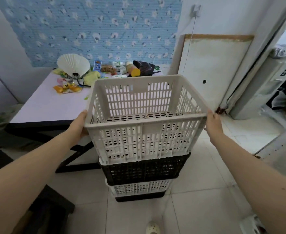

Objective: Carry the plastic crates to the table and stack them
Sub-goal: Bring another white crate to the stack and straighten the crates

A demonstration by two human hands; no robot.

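Top of the pile first: a white crate point(145, 132) is sitting at centre frame, uppermost in a stack of four on the floor tiles. A black crate point(144, 169) is under it, then a second white crate point(138, 188), then a low black one point(138, 198).

- The left hand point(79, 125) is gripping its left wall just under the rim, at 9 o'clock.
- The right hand point(214, 125) is gripping the right wall at 3 o'clock. The fingers are wrapping out of sight behind the slats.
- The hands are taking opposite sides, probably so the open box is hanging level between them.
- Hard to say whether the base is already clearing the black crate or resting in it; the two are looking nested.

The table point(54, 105) is standing close by at 10 o'clock of the crate. A paper fan point(73, 65), snack packets point(66, 87) and bottles are crowding its far edge, so the near corner is looking like the likely landing spot. A white board point(213, 73) is leaning on the wall at 1 o'clock. A shoe point(153, 228) is showing at 6 o'clock.
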